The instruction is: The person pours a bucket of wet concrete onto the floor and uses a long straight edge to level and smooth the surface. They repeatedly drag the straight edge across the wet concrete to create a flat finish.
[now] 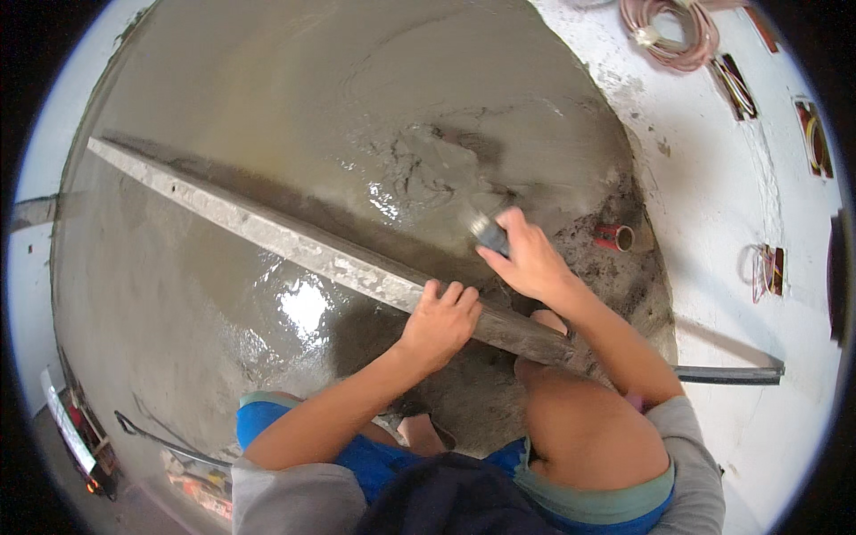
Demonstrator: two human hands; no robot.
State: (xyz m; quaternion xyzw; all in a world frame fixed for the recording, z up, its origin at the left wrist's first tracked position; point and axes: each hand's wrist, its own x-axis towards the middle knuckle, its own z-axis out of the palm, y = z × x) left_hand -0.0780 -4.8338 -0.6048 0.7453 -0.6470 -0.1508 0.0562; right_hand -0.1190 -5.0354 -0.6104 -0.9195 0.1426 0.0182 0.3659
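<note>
Wet grey mortar [374,71] covers the floor in front of me. My left hand [441,323] is closed over a long, mortar-smeared straightedge [259,227], which lies slantwise across the wet surface from far left to near my right knee. In my right hand [530,259] is the dark handle of a trowel [489,232], just beyond the straightedge. Motion smears the trowel's neck, and its blade can hardly be told from the grey mortar around it. Rough lumps and swirls mark the mortar near the blade, while glossy, smoother mortar lies left of the straightedge.
A short red pipe end [613,237] sticks up from rough mortar at right. The white wall holds recessed boxes with loose wires [736,86] and a coil of pinkish tubing [682,40]. A dark bar [731,374] juts out at lower right. My bare knees are close to the straightedge.
</note>
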